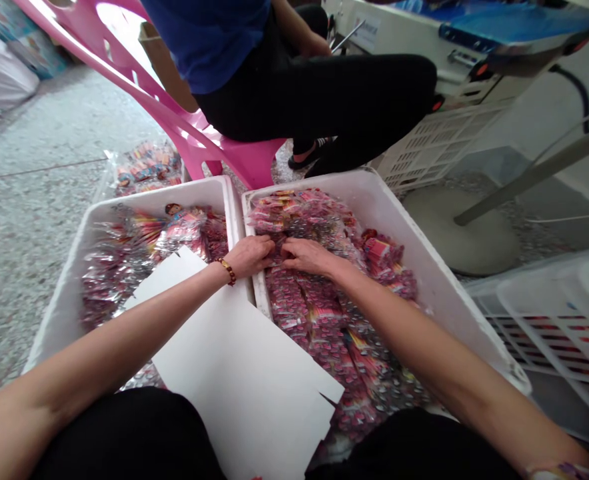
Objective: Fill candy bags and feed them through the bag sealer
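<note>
My left hand [252, 255], with a beaded bracelet on its wrist, reaches over the inner rim of the right-hand white bin [474, 340]. Its fingers are curled down among small pink packets [304, 293] in clear plastic. Close beside it, my right hand [304, 255] has its fingers bent onto the same packets; the fingertips are partly hidden. The packets lie in dense rows. Beneath my left forearm, a white cardboard sheet [239, 367] with notched edges slants from the left-hand white bin [59, 313] down over my lap. Similar packets [119, 267] fill that bin.
Ahead, a person in dark trousers [319, 93] sits on a pink plastic chair [174, 127]. A bag of packets [147, 167] lies on the floor behind the left bin. To the right are a pole on a round base [459, 230], a white crate [559, 333] and a machine [399, 33].
</note>
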`<state>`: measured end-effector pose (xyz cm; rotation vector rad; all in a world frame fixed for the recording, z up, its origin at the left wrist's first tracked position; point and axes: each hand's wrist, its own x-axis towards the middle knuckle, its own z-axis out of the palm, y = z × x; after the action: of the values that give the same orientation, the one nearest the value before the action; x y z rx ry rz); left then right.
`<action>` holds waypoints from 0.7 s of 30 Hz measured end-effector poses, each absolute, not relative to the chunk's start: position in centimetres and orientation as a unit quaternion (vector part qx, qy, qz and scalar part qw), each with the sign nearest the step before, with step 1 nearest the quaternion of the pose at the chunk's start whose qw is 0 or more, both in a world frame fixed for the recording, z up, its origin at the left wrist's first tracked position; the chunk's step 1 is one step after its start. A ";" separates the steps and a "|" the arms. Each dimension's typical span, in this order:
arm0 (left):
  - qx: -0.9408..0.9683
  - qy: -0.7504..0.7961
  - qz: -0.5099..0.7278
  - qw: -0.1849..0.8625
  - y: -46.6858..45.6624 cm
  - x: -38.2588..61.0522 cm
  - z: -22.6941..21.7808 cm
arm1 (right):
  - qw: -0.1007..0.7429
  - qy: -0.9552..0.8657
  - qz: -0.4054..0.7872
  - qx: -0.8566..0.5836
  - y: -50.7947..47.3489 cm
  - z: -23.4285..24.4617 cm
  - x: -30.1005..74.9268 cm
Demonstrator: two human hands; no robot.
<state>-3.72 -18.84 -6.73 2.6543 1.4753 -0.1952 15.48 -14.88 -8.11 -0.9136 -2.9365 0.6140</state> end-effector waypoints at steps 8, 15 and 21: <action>0.867 0.491 -0.047 0.067 -18.8 -3.8 -6.7 | -0.001 -0.926 0.180 -0.332 -15.0 -8.3 15.0; 0.866 0.493 -0.032 0.076 -18.8 -3.9 -6.8 | -0.008 -0.929 0.244 -0.277 -14.6 -7.5 15.9; 0.868 0.488 -0.033 0.079 -18.8 -4.0 -6.8 | 0.004 -0.940 0.155 -0.305 -15.6 -8.1 15.2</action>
<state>-3.99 -18.83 -6.76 2.5987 1.4610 -0.0974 15.20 -15.63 -8.14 -0.9553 -2.9445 0.4860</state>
